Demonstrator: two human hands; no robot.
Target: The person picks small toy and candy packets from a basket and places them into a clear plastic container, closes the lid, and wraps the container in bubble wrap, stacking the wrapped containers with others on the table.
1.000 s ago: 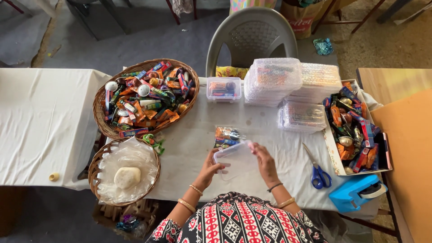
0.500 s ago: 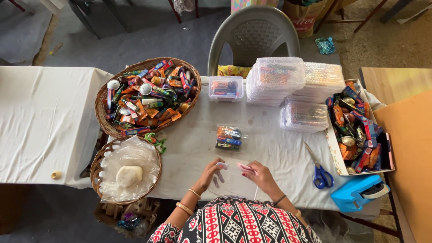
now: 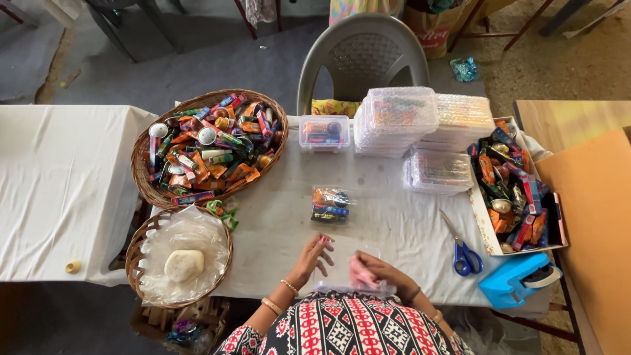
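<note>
Fingers of our left hand spread loose on the bench, holding nothing. Our right hand curls around a clear plastic bag at lower centre. Just above lies a small filled packet; blue-handled scissors sit right.

1. The person wears a garment with a bold red, black and white geometric pattern of diamonds and zigzag stripes.
2. The left hand has two thin gold-coloured bangles on its wrist and forearm, and pink-painted nails.
3. The right hand has a dark bangle at the wrist and a gold-coloured one farther up.
4. Both forearms are bare of sleeves.
</note>
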